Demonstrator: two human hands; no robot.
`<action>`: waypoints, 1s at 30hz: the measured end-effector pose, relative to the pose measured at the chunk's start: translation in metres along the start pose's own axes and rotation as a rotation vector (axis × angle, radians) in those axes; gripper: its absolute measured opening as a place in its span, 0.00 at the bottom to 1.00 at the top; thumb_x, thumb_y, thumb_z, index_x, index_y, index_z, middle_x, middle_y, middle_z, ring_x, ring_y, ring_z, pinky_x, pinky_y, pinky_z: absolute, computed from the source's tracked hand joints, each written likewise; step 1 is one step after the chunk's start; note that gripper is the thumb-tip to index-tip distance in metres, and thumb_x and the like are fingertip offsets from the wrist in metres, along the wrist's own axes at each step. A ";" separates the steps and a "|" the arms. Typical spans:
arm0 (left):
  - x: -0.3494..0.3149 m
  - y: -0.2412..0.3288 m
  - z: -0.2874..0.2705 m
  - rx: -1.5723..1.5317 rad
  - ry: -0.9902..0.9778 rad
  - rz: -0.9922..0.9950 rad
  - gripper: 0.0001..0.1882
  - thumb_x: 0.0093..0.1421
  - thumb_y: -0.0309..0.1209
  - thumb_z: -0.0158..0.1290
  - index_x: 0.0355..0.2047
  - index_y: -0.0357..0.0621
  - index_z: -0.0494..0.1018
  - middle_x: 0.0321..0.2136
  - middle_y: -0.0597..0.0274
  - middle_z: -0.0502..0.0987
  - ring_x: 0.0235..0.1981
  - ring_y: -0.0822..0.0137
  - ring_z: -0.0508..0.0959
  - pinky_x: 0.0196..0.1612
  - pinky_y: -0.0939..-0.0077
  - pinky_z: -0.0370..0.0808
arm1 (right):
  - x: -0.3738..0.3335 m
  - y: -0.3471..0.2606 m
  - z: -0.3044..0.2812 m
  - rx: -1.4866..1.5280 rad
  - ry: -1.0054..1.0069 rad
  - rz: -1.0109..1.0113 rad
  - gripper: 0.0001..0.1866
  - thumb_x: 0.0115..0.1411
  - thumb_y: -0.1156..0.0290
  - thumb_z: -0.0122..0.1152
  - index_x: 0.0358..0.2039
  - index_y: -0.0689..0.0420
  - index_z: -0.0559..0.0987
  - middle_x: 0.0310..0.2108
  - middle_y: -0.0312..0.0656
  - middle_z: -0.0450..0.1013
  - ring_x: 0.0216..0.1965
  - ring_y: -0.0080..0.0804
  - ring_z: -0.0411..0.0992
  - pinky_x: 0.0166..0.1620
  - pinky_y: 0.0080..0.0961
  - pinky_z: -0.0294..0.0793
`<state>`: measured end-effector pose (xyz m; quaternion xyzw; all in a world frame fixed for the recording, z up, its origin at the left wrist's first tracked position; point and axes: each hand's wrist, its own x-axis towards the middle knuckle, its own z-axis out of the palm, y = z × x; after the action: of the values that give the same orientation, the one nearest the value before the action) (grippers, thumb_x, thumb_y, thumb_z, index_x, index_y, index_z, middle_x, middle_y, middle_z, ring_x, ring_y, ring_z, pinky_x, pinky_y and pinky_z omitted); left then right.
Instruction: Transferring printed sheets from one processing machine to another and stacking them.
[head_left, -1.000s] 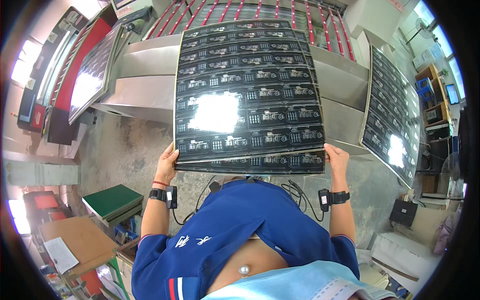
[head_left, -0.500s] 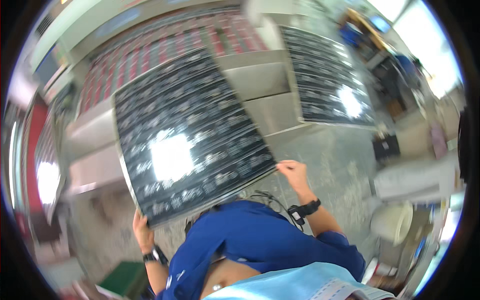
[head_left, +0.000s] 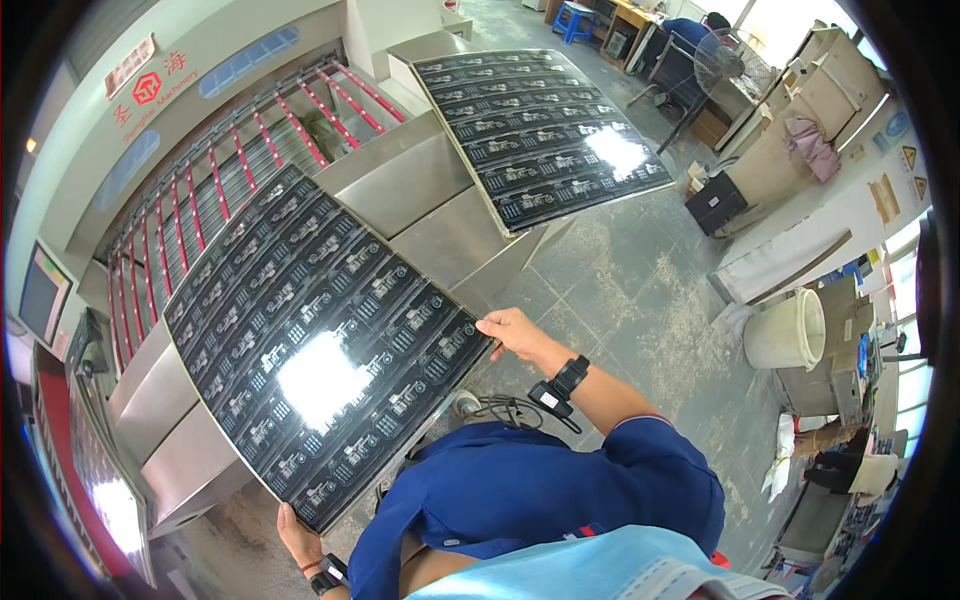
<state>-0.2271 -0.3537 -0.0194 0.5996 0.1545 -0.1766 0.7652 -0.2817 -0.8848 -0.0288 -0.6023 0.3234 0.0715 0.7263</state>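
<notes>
A large black sheet printed with rows of small pale patterns is held tilted in front of me, its face glossy with a bright reflection. My right hand pinches its near right corner, thumb on top. At the near left corner, my left hand grips the edge, with most of its fingers hidden beneath. The far end of the sheet overlaps the metal front of a machine with red-striped rollers. Another similar black sheet lies on the machine's metal ledge to the right.
A reflective panel in a red frame stands at the left, below a screen. To the right are a white bin, a black box and a fan. A person sits at the far right. Cables hang near my waist.
The held sheet has turned and shifted left and down, with both hands still on its near corners. My view has swung too, so the second sheet now appears farther left.
</notes>
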 end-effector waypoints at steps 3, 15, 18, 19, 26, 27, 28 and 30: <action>0.004 0.004 0.000 0.031 -0.002 0.020 0.16 0.62 0.29 0.38 0.46 0.29 0.64 0.42 0.54 0.72 0.40 0.65 0.73 0.45 0.73 0.70 | 0.002 0.005 -0.006 0.161 -0.149 -0.036 0.13 0.57 0.66 0.54 0.36 0.62 0.76 0.27 0.35 0.72 0.23 0.19 0.68 0.26 0.16 0.69; 0.010 0.014 0.028 0.181 0.157 0.024 0.15 0.62 0.33 0.41 0.37 0.31 0.70 0.33 0.61 0.75 0.33 0.72 0.74 0.38 0.79 0.70 | 0.041 0.002 0.010 -0.630 0.252 -0.543 0.14 0.57 0.65 0.50 0.31 0.64 0.76 0.24 0.52 0.73 0.28 0.40 0.73 0.33 0.28 0.69; 0.008 0.014 0.019 0.502 0.107 0.137 0.16 0.63 0.34 0.40 0.40 0.31 0.69 0.35 0.60 0.74 0.36 0.72 0.73 0.40 0.79 0.69 | 0.044 0.004 0.013 -0.534 0.283 -0.570 0.19 0.59 0.62 0.47 0.21 0.65 0.71 0.18 0.56 0.67 0.19 0.51 0.64 0.26 0.36 0.63; 0.008 0.014 0.015 0.454 0.113 0.079 0.16 0.63 0.34 0.39 0.41 0.31 0.68 0.36 0.60 0.74 0.37 0.72 0.73 0.41 0.79 0.69 | 0.046 0.004 0.012 -0.598 0.292 -0.566 0.19 0.59 0.62 0.47 0.22 0.66 0.72 0.16 0.54 0.67 0.18 0.46 0.64 0.25 0.35 0.63; 0.029 0.008 0.019 0.195 0.136 0.070 0.13 0.63 0.32 0.40 0.42 0.37 0.67 0.37 0.65 0.72 0.35 0.75 0.70 0.41 0.80 0.68 | 0.042 0.003 0.018 -0.380 0.290 -0.496 0.20 0.58 0.59 0.50 0.22 0.67 0.73 0.12 0.43 0.62 0.19 0.20 0.60 0.23 0.27 0.61; 0.029 0.007 0.023 0.120 0.140 0.075 0.12 0.63 0.31 0.39 0.43 0.37 0.66 0.36 0.66 0.72 0.36 0.75 0.70 0.41 0.80 0.68 | 0.042 0.000 0.018 -0.400 0.315 -0.492 0.20 0.58 0.59 0.50 0.22 0.67 0.73 0.12 0.43 0.62 0.19 0.20 0.60 0.23 0.27 0.61; 0.028 0.006 0.026 0.042 0.113 0.089 0.12 0.63 0.30 0.39 0.43 0.37 0.66 0.36 0.66 0.72 0.37 0.75 0.70 0.42 0.80 0.68 | 0.042 -0.004 0.018 -0.444 0.329 -0.453 0.21 0.58 0.58 0.51 0.20 0.67 0.73 0.12 0.43 0.62 0.18 0.21 0.59 0.23 0.27 0.60; 0.024 0.005 0.032 0.031 0.090 0.076 0.12 0.63 0.29 0.38 0.45 0.37 0.65 0.37 0.65 0.72 0.38 0.74 0.70 0.42 0.80 0.69 | 0.041 -0.014 0.019 -0.495 0.358 -0.399 0.22 0.57 0.57 0.53 0.19 0.67 0.73 0.11 0.43 0.62 0.17 0.21 0.59 0.23 0.27 0.60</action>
<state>-0.2030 -0.3854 -0.0184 0.6240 0.1632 -0.1228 0.7543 -0.2356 -0.8829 -0.0384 -0.8141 0.2945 -0.1019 0.4901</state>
